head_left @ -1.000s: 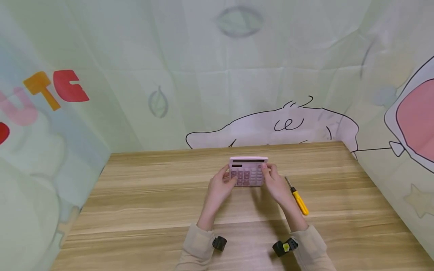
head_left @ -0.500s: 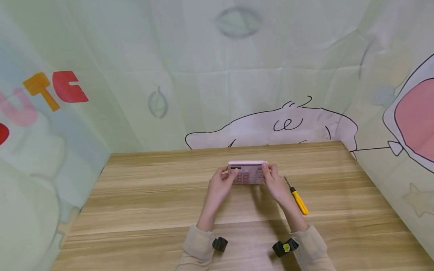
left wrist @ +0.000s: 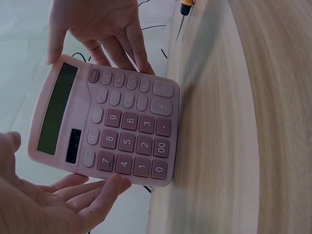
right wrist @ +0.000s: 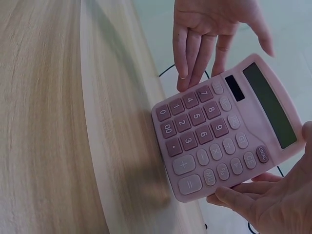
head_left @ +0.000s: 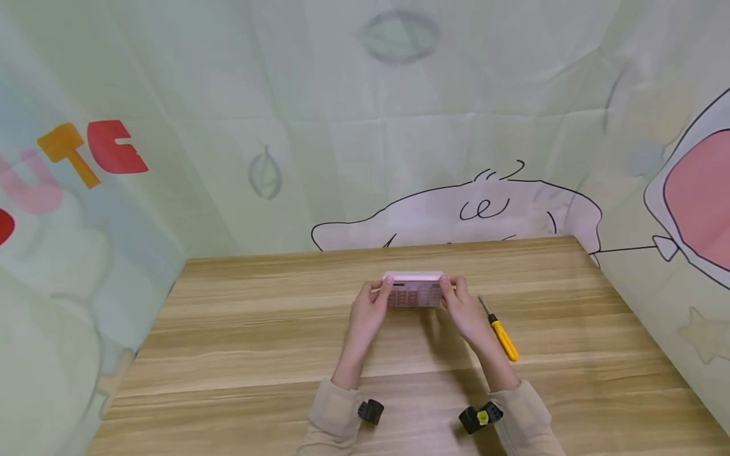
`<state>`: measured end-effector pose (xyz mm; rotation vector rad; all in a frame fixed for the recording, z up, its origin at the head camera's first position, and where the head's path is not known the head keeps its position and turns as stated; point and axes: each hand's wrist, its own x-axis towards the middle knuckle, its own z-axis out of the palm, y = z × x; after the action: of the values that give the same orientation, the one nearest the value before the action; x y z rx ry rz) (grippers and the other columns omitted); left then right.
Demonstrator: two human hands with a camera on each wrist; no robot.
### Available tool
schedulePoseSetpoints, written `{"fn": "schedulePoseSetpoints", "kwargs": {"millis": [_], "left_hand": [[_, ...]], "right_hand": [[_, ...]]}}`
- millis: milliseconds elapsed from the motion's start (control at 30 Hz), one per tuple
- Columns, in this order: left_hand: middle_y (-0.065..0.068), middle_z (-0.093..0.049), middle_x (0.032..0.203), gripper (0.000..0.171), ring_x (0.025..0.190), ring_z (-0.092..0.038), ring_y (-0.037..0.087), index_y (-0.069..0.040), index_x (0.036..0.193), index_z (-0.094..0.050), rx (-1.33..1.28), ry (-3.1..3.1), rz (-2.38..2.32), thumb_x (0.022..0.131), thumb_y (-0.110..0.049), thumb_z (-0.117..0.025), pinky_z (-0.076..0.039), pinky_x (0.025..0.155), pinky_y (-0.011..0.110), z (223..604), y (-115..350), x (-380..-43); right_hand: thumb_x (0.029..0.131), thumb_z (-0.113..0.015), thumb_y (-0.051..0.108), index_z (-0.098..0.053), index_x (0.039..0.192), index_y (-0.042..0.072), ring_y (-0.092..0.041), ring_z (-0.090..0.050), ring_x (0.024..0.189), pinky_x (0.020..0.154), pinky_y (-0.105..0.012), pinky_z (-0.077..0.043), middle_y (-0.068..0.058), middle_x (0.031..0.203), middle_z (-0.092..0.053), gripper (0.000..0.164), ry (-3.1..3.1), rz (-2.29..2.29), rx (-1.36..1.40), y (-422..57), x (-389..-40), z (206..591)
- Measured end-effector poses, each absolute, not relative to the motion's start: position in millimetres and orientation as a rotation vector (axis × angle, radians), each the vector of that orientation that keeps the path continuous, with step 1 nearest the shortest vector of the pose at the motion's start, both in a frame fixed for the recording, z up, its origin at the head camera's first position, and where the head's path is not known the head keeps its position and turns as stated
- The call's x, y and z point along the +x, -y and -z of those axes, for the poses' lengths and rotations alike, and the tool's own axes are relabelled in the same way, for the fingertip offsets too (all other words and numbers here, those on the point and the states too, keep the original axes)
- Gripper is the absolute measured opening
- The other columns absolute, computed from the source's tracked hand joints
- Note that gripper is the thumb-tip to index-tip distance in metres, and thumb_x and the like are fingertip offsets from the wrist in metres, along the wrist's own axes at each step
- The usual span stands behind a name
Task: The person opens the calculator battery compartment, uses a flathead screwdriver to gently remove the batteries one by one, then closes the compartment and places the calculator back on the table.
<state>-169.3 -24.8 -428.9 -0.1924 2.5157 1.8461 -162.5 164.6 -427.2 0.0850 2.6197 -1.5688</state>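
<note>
A pink calculator [head_left: 415, 295] is held between both hands over the far middle of the table, tilted so its upper edge faces the head camera. My left hand [head_left: 367, 311] holds its left side; the thumb is by the top corner, and in the left wrist view the fingers touch the side edge. With my right hand [head_left: 464, 313] I grip the right side, thumb at the other top corner. The display and keys of the calculator [left wrist: 127, 127] show plainly in both wrist views. Whether its lower edge touches the table cannot be told.
A yellow-handled screwdriver [head_left: 504, 339] lies on the wooden table [head_left: 245, 342], right of my right hand. A printed cloth backdrop [head_left: 336, 126] hangs behind the table and along its sides. Each wrist bears a small black camera [head_left: 372, 411].
The calculator has tipped, so its face looks shorter from the head camera. My left thumb has slid from the keys up to the top left corner. The right hand has barely moved.
</note>
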Motion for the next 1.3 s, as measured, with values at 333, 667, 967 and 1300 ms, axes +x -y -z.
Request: {"fn": "schedulePoseSetpoints", "kwargs": {"millis": [333, 667, 967, 1300], "left_hand": [[0.024, -0.063, 0.123, 0.062, 0.115, -0.061, 0.038, -0.004, 0.125, -0.056, -0.185, -2.527, -1.823, 0.093, -0.057, -0.048, -0.048, 0.096, 0.051, 429.0, 24.7, -169.4], [0.026, -0.063, 0.122, 0.052, 0.111, -0.063, 0.038, -0.002, 0.121, -0.056, -0.198, -2.508, -1.856, 0.095, -0.047, -0.052, -0.051, 0.092, 0.049, 429.7, 23.3, -169.0], [0.026, -0.062, 0.123, 0.047, 0.115, -0.061, 0.037, -0.002, 0.12, -0.056, -0.18, -2.482, -1.878, 0.094, -0.041, -0.055, -0.051, 0.094, 0.049, 430.6, 22.3, -169.0], [0.027, -0.062, 0.122, 0.04, 0.117, -0.06, 0.035, 0.003, 0.117, -0.053, -0.089, -2.451, -1.959, 0.092, -0.027, -0.06, -0.05, 0.097, 0.044, 431.0, 18.7, -166.5]], "right_hand": [[0.098, -0.022, 0.061, -0.028, 0.134, -0.001, -0.045, -0.046, 0.129, 0.109, -0.055, -0.035, -0.034, 0.141, -0.04, 0.072, -2.561, 1.637, 0.038, -165.3, -160.8, 431.1], [0.101, -0.025, 0.052, -0.026, 0.138, 0.0, -0.045, -0.041, 0.133, 0.113, -0.054, -0.03, -0.033, 0.145, -0.036, 0.063, -2.491, 1.689, 0.018, -165.9, -159.8, 429.0], [0.102, -0.031, 0.047, -0.021, 0.138, -0.002, -0.036, -0.031, 0.142, 0.118, -0.044, -0.025, -0.028, 0.15, -0.026, 0.062, -2.314, 1.846, 0.01, -167.1, -159.4, 430.4], [0.099, -0.032, 0.025, -0.006, 0.15, 0.0, -0.02, -0.033, 0.125, 0.115, -0.039, -0.025, -0.017, 0.137, -0.031, 0.062, -2.179, 1.967, 0.119, -163.2, -162.1, 428.3]]}}
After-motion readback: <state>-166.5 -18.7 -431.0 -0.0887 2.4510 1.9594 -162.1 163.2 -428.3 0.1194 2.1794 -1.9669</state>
